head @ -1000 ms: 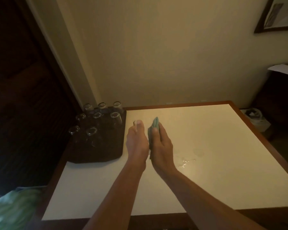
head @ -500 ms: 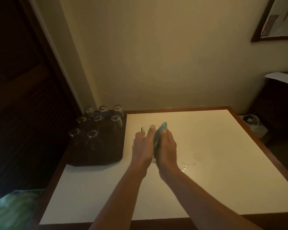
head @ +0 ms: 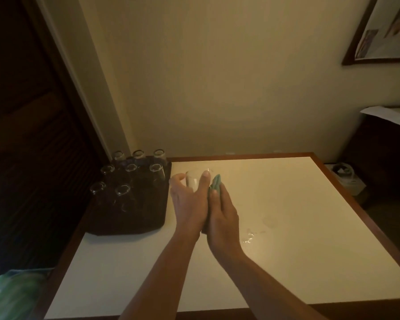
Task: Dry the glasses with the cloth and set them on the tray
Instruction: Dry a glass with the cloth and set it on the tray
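The left hand [head: 188, 204] wraps its fingers around a small clear glass [head: 195, 181] above the white table [head: 286, 250], just beside the dark tray [head: 146, 225] of glasses. The right hand [head: 222, 215], fingers together, presses a folded green cloth [head: 216, 184] against it.

Tray [head: 148, 225] near half free; table [head: 286, 204] right clear.

A dim home room is showing: a framed picture [head: 383, 31] is hanging above-right of the hands, a wood-edged table [head: 286, 227] lying beneath them.
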`<state>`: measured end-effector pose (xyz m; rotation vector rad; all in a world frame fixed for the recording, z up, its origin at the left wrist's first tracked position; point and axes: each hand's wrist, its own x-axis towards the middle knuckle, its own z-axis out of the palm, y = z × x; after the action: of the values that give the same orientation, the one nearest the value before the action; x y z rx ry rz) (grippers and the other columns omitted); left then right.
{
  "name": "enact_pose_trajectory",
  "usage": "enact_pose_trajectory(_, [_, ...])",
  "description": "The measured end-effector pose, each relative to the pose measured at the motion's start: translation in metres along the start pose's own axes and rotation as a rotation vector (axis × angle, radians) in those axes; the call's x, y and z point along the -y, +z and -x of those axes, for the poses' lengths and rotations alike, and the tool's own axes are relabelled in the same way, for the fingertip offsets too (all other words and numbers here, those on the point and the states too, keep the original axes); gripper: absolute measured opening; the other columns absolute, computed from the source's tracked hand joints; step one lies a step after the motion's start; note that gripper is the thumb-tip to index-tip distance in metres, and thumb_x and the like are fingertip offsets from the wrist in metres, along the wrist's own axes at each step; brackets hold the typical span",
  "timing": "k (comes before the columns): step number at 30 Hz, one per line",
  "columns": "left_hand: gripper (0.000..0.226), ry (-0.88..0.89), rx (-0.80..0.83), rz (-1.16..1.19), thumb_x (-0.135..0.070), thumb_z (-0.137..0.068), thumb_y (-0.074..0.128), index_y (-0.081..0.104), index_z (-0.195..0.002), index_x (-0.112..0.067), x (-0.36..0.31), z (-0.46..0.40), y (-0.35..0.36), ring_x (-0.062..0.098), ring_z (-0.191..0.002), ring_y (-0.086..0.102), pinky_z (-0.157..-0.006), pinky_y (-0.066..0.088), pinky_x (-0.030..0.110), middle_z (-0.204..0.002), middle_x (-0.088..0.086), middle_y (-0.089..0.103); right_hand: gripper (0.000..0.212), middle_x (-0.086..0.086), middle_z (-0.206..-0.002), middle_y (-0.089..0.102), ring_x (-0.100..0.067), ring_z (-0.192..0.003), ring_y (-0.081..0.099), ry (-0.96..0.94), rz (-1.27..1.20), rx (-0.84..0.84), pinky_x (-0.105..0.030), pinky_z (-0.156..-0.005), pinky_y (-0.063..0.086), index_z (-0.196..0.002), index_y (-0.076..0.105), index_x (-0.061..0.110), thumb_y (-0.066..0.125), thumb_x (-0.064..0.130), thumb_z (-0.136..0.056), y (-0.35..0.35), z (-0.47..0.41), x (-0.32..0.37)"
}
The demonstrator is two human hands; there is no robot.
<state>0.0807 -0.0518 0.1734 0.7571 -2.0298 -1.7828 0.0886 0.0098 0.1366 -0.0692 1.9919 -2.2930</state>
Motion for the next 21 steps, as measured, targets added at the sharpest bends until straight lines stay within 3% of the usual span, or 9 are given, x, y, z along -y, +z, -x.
enact_pose_trajectory(2, [0.056, 0.011, -0.030, -0.017, -0.055, -0.100, 0.054, 0.037, -0.144, -0.026, 0.002, 0.001, 0.001, 0.015, -0.117, 0.055, -0.094, 0.052, 0.032, -0.140, 0.000, 0.050, 0.042, 0.017, -0.114, 0.069, -0.010, -0.112, 0.067, -0.030, 0.014, 0.004, -0.040, -0.091, 0.060, -0.147, 0.048, 0.030, 0.038, 0.039, -0.107, -0.002, -0.001, 0.000])
enact_pose_trajectory(5, [0.059, -0.055, 0.111, -0.032, -0.060, -0.103, 0.038, 0.039, -0.151, -0.026, 0.007, 0.005, 0.008, 0.022, -0.127, 0.056, -0.108, 0.050, 0.048, -0.144, 0.002, 0.053, 0.042, -0.003, -0.117, 0.067, -0.022, -0.114, 0.065, 0.006, -0.044, -0.058, -0.045, -0.094, 0.058, -0.137, 0.053, 0.018, 0.033, 0.041, -0.108, -0.012, -0.023, 0.010])
enact_pose_trajectory(7, [0.064, -0.077, 0.184, -0.027, -0.061, -0.102, 0.040, 0.032, -0.155, -0.026, 0.003, 0.006, 0.012, 0.020, -0.130, 0.052, -0.102, 0.050, 0.042, -0.148, -0.003, 0.046, 0.045, -0.006, -0.127, 0.063, -0.023, -0.121, 0.062, 0.040, -0.036, -0.080, -0.046, -0.098, 0.057, -0.139, 0.052, 0.018, 0.033, 0.045, -0.107, -0.015, -0.029, 0.014])
enact_pose_trajectory(10, [0.069, -0.083, 0.125, 0.046, -0.057, -0.097, 0.058, 0.028, -0.152, -0.026, 0.000, -0.002, 0.012, 0.019, -0.121, 0.048, -0.086, 0.055, 0.034, -0.141, -0.002, 0.036, 0.045, 0.007, -0.136, 0.060, -0.013, -0.124, 0.059, 0.011, 0.037, -0.044, -0.032, -0.099, 0.056, -0.150, 0.044, 0.029, 0.036, 0.042, -0.107, -0.011, -0.014, 0.009])
enact_pose_trajectory(12, [0.063, -0.091, 0.068, 0.059, -0.055, -0.098, 0.059, 0.033, -0.147, -0.026, 0.001, -0.005, 0.009, 0.020, -0.121, 0.053, -0.093, 0.058, 0.042, -0.143, 0.001, 0.042, 0.045, 0.012, -0.134, 0.058, -0.007, -0.120, 0.060, -0.011, 0.055, -0.008, -0.019, -0.093, 0.055, -0.152, 0.041, 0.030, 0.036, 0.038, -0.107, -0.010, -0.002, 0.007])
enact_pose_trajectory(16, [0.056, -0.158, 0.146, 0.019, -0.057, -0.105, 0.039, 0.044, -0.148, -0.022, 0.004, 0.005, 0.014, 0.023, -0.122, 0.059, -0.103, 0.053, 0.045, -0.141, 0.005, 0.055, 0.045, 0.001, -0.131, 0.061, -0.016, -0.123, 0.059, -0.023, 0.079, -0.066, -0.034, -0.098, 0.056, -0.147, 0.047, 0.023, 0.034, 0.041, -0.108, -0.019, -0.021, 0.014])
enact_pose_trajectory(19, [0.064, -0.151, 0.212, -0.002, -0.059, -0.103, 0.044, 0.032, -0.154, -0.023, -0.003, 0.004, 0.019, 0.021, -0.123, 0.052, -0.088, 0.055, 0.036, -0.148, 0.004, 0.044, 0.044, -0.001, -0.132, 0.061, -0.017, -0.123, 0.059, 0.021, 0.086, -0.103, -0.042, -0.100, 0.055, -0.144, 0.049, 0.024, 0.033, 0.043, -0.108, -0.019, -0.029, 0.022])
enact_pose_trajectory(21, [0.072, -0.123, 0.153, 0.030, -0.054, -0.099, 0.057, 0.022, -0.155, -0.025, -0.007, -0.003, 0.017, 0.019, -0.118, 0.047, -0.071, 0.052, 0.027, -0.146, 0.002, 0.034, 0.045, 0.008, -0.137, 0.058, -0.011, -0.124, 0.057, -0.002, 0.124, -0.071, -0.035, -0.101, 0.055, -0.150, 0.044, 0.029, 0.035, 0.043, -0.107, -0.015, -0.019, 0.023])
